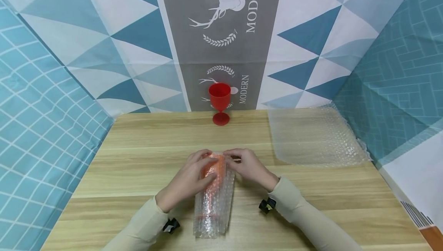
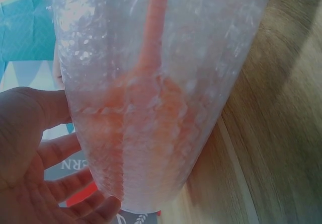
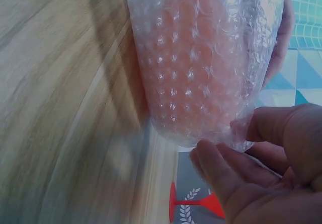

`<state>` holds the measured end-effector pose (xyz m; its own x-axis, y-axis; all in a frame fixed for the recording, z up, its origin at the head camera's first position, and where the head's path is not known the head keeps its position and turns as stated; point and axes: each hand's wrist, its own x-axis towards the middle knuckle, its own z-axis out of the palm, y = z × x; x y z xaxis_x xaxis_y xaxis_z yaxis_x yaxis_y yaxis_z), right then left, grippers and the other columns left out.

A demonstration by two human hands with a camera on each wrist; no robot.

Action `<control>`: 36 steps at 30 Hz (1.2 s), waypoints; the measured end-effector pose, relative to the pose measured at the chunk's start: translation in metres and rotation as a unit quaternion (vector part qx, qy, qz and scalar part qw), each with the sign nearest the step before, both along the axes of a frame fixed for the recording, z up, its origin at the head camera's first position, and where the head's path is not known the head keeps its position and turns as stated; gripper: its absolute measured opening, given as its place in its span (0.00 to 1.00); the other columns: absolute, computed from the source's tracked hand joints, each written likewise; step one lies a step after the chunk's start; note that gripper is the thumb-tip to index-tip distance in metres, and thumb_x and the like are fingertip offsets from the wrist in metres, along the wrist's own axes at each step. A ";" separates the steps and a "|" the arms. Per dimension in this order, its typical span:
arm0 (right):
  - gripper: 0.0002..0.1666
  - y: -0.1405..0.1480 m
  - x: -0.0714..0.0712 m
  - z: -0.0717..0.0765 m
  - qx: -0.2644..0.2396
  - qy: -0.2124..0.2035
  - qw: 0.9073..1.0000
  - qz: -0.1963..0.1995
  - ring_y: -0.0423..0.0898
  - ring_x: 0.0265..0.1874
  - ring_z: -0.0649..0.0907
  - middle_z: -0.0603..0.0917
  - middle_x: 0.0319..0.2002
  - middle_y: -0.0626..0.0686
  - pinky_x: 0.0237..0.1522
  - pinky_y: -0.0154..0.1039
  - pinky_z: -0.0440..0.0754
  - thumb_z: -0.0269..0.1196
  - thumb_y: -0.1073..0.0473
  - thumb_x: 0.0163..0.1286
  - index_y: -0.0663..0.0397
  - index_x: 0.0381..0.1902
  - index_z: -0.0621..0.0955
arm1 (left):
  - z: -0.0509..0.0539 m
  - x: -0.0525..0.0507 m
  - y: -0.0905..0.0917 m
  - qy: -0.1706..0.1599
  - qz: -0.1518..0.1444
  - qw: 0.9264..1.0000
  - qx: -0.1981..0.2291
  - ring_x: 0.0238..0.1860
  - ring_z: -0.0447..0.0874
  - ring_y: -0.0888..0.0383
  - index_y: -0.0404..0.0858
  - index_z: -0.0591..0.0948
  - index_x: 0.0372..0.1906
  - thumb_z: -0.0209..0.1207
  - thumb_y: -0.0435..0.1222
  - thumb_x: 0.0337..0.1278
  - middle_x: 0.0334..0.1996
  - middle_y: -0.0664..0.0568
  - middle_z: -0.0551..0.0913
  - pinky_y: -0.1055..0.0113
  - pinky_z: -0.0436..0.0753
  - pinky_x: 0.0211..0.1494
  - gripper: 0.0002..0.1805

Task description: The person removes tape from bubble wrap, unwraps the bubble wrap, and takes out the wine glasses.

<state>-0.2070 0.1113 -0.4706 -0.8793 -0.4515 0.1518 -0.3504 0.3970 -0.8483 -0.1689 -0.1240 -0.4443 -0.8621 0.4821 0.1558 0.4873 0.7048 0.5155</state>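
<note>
An orange-red goblet (image 1: 211, 172) lies rolled in clear bubble wrap (image 1: 214, 226) on the table, its bowl toward the back and its stem toward the front. The bowl, stem and foot show through the film. My left hand (image 1: 190, 178) rests on the left side of the roll, fingers spread across the bowl end; in the left wrist view, its fingers (image 2: 63, 151) touch the wrap without closing round it. At the far right end, my right hand (image 1: 250, 166) pinches the wrap's edge between thumb and fingers, seen closely in the right wrist view (image 3: 251, 153).
A bare red goblet (image 1: 220, 99) stands upright at the back middle of the wooden table (image 1: 138, 189). A flat sheet of bubble wrap (image 1: 315, 139) lies at the back right, reaching the table's edge. Patterned cloth walls (image 1: 221, 51) enclose the back and sides.
</note>
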 end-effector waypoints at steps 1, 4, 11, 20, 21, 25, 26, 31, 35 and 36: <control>0.17 0.001 0.000 0.000 0.004 0.000 1.000 -0.006 0.55 0.52 0.88 0.86 0.57 0.61 0.50 0.37 0.88 0.64 0.64 0.73 0.62 0.58 0.84 | 0.000 0.000 0.000 -0.001 0.000 1.000 0.002 0.74 0.65 0.42 0.43 0.82 0.63 0.66 0.45 0.66 0.71 0.42 0.72 0.41 0.73 0.73 0.23; 0.16 0.003 0.001 0.001 0.017 0.002 0.999 -0.026 0.52 0.46 0.89 0.88 0.54 0.61 0.47 0.35 0.88 0.65 0.66 0.71 0.61 0.56 0.85 | 0.000 0.000 -0.002 -0.002 0.003 1.000 0.005 0.74 0.66 0.42 0.43 0.83 0.63 0.67 0.45 0.66 0.71 0.43 0.72 0.41 0.73 0.73 0.23; 0.13 0.008 0.001 -0.001 0.025 0.014 0.999 -0.044 0.43 0.39 0.87 0.90 0.46 0.56 0.41 0.31 0.86 0.66 0.67 0.70 0.59 0.51 0.87 | -0.002 0.000 -0.004 0.009 0.002 1.000 0.005 0.73 0.67 0.42 0.43 0.83 0.62 0.67 0.45 0.65 0.69 0.45 0.74 0.41 0.73 0.72 0.23; 0.10 0.009 0.003 -0.002 0.017 0.008 0.998 -0.065 0.43 0.37 0.87 0.90 0.41 0.55 0.39 0.31 0.85 0.65 0.69 0.70 0.59 0.47 0.86 | -0.001 0.000 -0.005 0.003 -0.004 1.000 0.006 0.73 0.68 0.43 0.44 0.83 0.62 0.68 0.45 0.65 0.69 0.46 0.74 0.42 0.74 0.72 0.23; 0.10 0.009 0.003 -0.002 0.017 0.007 0.998 -0.067 0.43 0.37 0.86 0.90 0.40 0.54 0.39 0.31 0.85 0.65 0.69 0.70 0.59 0.47 0.86 | 0.000 0.000 -0.005 0.003 -0.005 1.000 0.006 0.72 0.68 0.43 0.44 0.83 0.62 0.68 0.45 0.64 0.69 0.45 0.74 0.42 0.74 0.71 0.23; 0.09 0.008 0.003 -0.004 0.020 0.007 0.997 -0.076 0.42 0.36 0.86 0.90 0.39 0.54 0.38 0.31 0.85 0.65 0.69 0.69 0.59 0.46 0.86 | -0.001 0.001 -0.009 0.006 -0.011 1.000 0.016 0.71 0.69 0.43 0.44 0.83 0.62 0.69 0.43 0.63 0.69 0.44 0.74 0.42 0.76 0.70 0.23; 0.09 0.008 0.003 -0.004 0.021 0.007 0.997 -0.078 0.42 0.36 0.86 0.90 0.39 0.54 0.38 0.31 0.85 0.66 0.69 0.69 0.59 0.46 0.86 | -0.001 0.001 -0.010 0.008 -0.012 1.000 0.019 0.71 0.70 0.43 0.43 0.83 0.61 0.69 0.42 0.63 0.69 0.44 0.74 0.41 0.76 0.69 0.23; 0.08 0.009 0.003 -0.007 0.027 0.007 0.996 -0.089 0.42 0.35 0.86 0.89 0.38 0.54 0.38 0.30 0.85 0.66 0.70 0.68 0.60 0.44 0.86 | -0.002 0.002 -0.014 0.017 -0.019 0.999 0.031 0.70 0.70 0.43 0.43 0.84 0.60 0.69 0.42 0.62 0.68 0.42 0.75 0.40 0.76 0.69 0.22; 0.08 0.010 0.003 -0.009 0.034 0.003 0.995 -0.096 0.41 0.35 0.86 0.89 0.37 0.53 0.37 0.30 0.85 0.67 0.69 0.68 0.59 0.44 0.86 | -0.003 0.002 -0.017 0.009 -0.026 0.999 0.040 0.71 0.70 0.44 0.43 0.83 0.61 0.68 0.42 0.64 0.69 0.43 0.74 0.42 0.76 0.70 0.22; 0.08 0.011 0.004 -0.009 0.036 0.002 0.995 -0.097 0.41 0.34 0.86 0.89 0.37 0.53 0.37 0.30 0.85 0.67 0.69 0.68 0.58 0.44 0.86 | -0.003 0.002 -0.018 0.008 -0.028 0.999 0.042 0.71 0.70 0.45 0.43 0.83 0.61 0.68 0.42 0.64 0.69 0.43 0.74 0.42 0.76 0.70 0.21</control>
